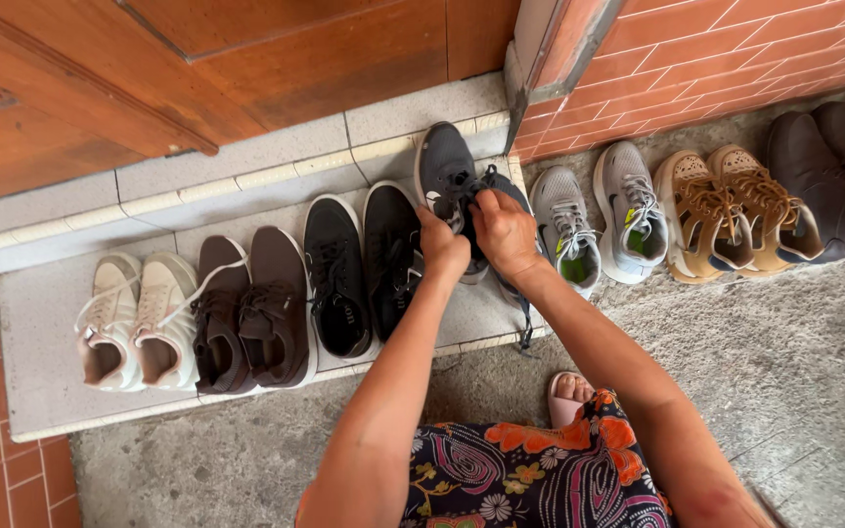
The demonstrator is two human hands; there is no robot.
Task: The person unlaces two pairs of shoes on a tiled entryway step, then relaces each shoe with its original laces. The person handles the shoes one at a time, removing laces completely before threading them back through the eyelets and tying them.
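My left hand [442, 246] and my right hand [507, 232] are both closed on the laces of a dark grey sneaker [445, 166], which stands on the pale tiled step [41, 323]. Its mate lies partly hidden under my right hand. To the left of the grey pair stand a black pair [336, 274], a dark brown pair [251, 313] and a white pair [134, 323], all with toes toward the door.
A light grey pair [594, 220], a tan pair [726, 210] and a dark brown pair of boots [833, 176] line the brick wall [716, 59] on the concrete floor. A wooden door [198, 68] rises behind the step. My foot in a pink sandal [567, 393] shows below.
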